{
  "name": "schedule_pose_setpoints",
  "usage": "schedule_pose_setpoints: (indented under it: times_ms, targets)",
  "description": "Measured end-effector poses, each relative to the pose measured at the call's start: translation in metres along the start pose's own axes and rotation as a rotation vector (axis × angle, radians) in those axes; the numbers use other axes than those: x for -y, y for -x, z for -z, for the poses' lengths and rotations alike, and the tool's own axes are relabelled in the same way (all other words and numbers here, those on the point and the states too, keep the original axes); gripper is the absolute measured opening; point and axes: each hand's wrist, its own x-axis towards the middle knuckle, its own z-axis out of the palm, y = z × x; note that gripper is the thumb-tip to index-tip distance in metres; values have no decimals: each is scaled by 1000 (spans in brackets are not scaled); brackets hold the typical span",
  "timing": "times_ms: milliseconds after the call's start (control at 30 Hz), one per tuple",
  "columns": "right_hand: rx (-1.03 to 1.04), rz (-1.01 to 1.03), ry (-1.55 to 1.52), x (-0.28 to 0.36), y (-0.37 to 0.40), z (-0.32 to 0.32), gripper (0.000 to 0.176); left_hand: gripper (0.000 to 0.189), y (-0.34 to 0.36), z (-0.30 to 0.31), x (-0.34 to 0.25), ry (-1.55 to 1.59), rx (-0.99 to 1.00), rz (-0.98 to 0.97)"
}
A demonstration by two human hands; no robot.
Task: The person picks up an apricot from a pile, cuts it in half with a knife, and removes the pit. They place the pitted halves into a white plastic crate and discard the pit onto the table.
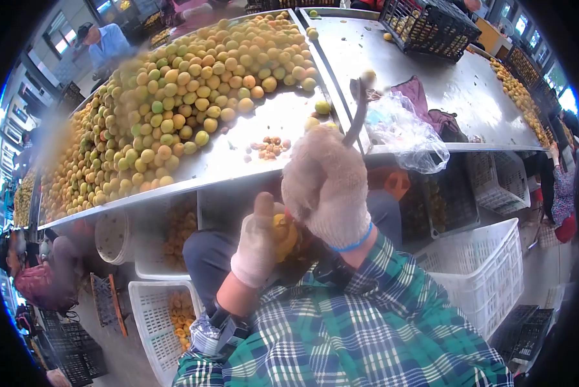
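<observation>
My left hand: gloved, thumb up, fingers curled round fruit. My right hand: gloved, just above and right of left, fist clamped on tool, wrist bent. Both my forearms angle inward, plaid sleeves pushed back.

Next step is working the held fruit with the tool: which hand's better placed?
Right, probably. The right hand holds the tool and sits right against the yellow fruit. The left hand is occupied, its grip closed on that fruit.
</observation>
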Motion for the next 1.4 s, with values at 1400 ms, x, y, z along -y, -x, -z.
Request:
schedule_pose_setpoints:
  times_ms: [1400]
  targets:
    - [-13,-41,782,-23,-10,34,21,39,-19,4,-19,530,-328,209]
